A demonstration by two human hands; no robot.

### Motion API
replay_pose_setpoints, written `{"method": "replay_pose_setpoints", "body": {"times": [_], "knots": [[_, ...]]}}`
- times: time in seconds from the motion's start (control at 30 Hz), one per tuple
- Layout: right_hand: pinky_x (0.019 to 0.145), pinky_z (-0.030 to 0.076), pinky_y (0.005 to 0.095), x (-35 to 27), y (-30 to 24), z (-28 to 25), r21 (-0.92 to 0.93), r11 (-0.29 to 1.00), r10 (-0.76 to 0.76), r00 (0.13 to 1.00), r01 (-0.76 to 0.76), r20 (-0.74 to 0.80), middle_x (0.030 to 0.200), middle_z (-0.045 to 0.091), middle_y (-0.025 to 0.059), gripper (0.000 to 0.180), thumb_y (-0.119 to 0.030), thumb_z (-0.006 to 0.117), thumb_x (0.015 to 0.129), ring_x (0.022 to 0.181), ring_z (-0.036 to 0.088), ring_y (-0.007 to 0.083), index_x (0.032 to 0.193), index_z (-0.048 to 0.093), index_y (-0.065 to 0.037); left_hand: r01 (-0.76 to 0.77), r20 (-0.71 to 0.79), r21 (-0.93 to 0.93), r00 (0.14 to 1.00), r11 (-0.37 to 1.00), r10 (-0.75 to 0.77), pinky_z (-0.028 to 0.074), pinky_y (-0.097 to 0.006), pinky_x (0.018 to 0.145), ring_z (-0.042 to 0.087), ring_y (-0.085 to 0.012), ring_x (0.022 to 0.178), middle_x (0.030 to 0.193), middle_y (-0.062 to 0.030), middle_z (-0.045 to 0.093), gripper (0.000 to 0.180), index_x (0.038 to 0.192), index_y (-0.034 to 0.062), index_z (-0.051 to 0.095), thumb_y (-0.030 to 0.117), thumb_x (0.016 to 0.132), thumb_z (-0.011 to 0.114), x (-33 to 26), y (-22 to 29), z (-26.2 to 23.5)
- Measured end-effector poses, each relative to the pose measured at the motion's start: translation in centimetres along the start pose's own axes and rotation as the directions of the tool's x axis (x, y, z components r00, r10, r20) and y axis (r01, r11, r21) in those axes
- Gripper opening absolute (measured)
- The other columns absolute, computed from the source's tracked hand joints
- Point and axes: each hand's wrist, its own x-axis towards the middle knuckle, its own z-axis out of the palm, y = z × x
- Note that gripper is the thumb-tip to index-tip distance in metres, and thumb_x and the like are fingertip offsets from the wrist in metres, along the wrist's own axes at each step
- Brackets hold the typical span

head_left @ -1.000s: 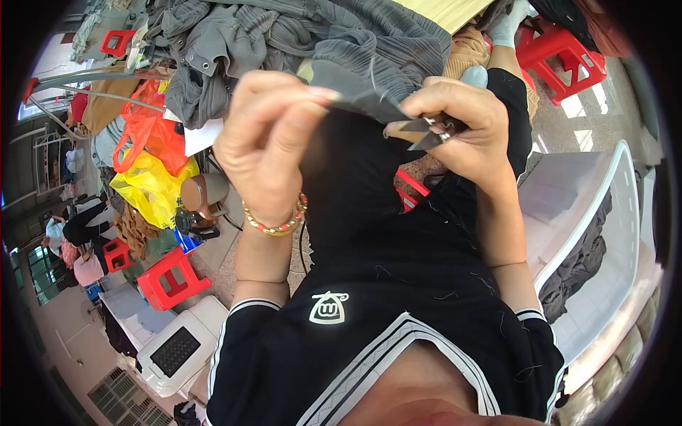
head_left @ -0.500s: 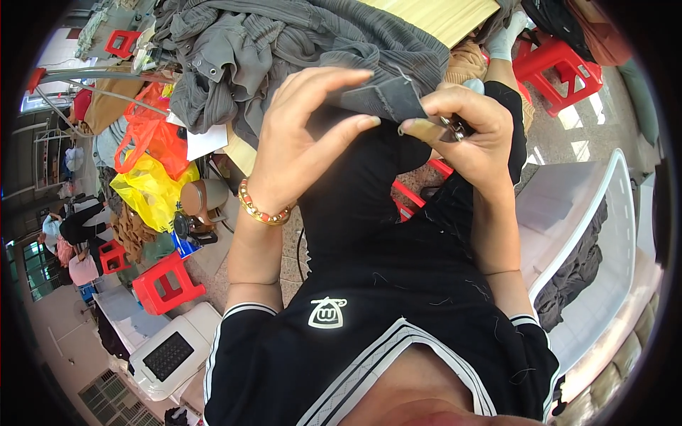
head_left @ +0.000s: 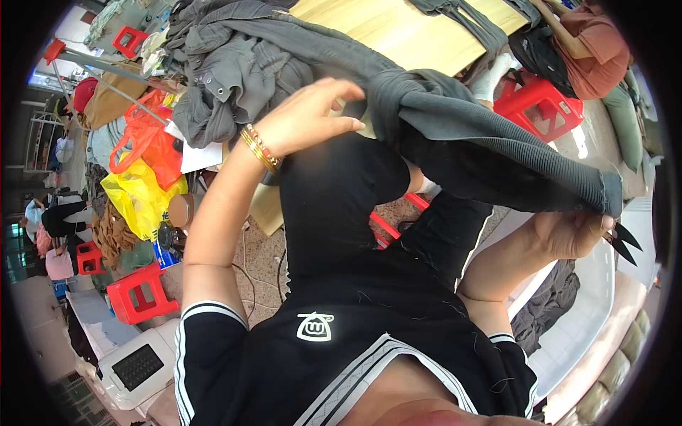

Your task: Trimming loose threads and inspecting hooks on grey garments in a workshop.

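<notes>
A dark grey ribbed garment [head_left: 490,135] stretches over my lap toward the right. Its stitched end [head_left: 609,193] is gripped by my right hand [head_left: 568,233], which is closed. Small thread snips [head_left: 625,245] jut out past that hand, dark blades pointing right. My left hand [head_left: 316,117], slightly blurred, is beside the bunched part of the garment over my knee. Its thumb and fingers are apart, and I see nothing held between them. More grey garments [head_left: 249,78] lie heaped beyond the left hand.
Wooden table [head_left: 398,35] ahead bears grey garments. At left are red and yellow plastic bags [head_left: 142,188] and a red stool [head_left: 142,292]. A white bin [head_left: 590,312] holding dark cloth stands right. Another person [head_left: 593,53] sits far right near a red stool [head_left: 543,106].
My right hand has swung right and nearer to me, drawing the garment's end out lengthwise. My left hand has shifted slightly, and the garment's hem is no longer between both hands.
</notes>
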Motion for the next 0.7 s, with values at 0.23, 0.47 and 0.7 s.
{"method": "replay_pose_setpoints", "body": {"times": [0.23, 0.47, 0.7], "knots": [[0.066, 0.048, 0.0307, 1.1, -3.4, 2.4, 0.274, 0.919, 0.135, 0.880, -0.283, 0.456, 0.077, 0.055, 0.0000, 0.035, -0.026, 0.087, 0.071, 0.069, 0.051, 0.0146, 0.084, 0.058, -0.014, -0.168, 0.068, 0.239, 0.985, 0.956, 0.156, 0.047, -0.040, 0.093, 0.055, -0.0390, 0.109, 0.129, -0.0279, 0.039, 0.107, 0.151, 0.0143, 0.023, 0.038, 0.067, 0.085, 4.7, 2.0, 1.8], [0.057, 0.030, 0.0253, 2.1, -6.7, 5.5, 0.363, 0.931, -0.172, 0.909, 0.024, 0.380, 0.071, 0.050, -0.0038, 0.025, -0.030, 0.078, 0.079, 0.056, 0.042, 0.0097, 0.072, 0.059, -0.016, -0.303, 0.110, 0.053, 0.949, 0.951, 0.296, 0.049, -0.032, 0.083, 0.062, -0.0207, 0.090, 0.097, -0.0103, 0.066, 0.028, 0.113, 0.0029, 0.061, 0.009, 0.087, 0.055, 10.6, 5.1, 2.2], [0.059, 0.034, 0.0285, 0.5, -3.8, 12.0, 0.219, 0.976, -0.080, 0.937, 0.003, 0.340, 0.070, 0.049, -0.0001, 0.028, -0.034, 0.075, 0.078, 0.060, 0.044, 0.0126, 0.073, 0.060, -0.011, -0.057, 0.253, -0.818, 0.858, 0.572, 0.448, 0.046, -0.029, 0.097, 0.060, -0.0159, 0.109, 0.117, -0.0092, 0.064, 0.042, 0.126, -0.0067, 0.055, 0.006, 0.086, 0.057, 13.8, 9.7, -1.9]]}}
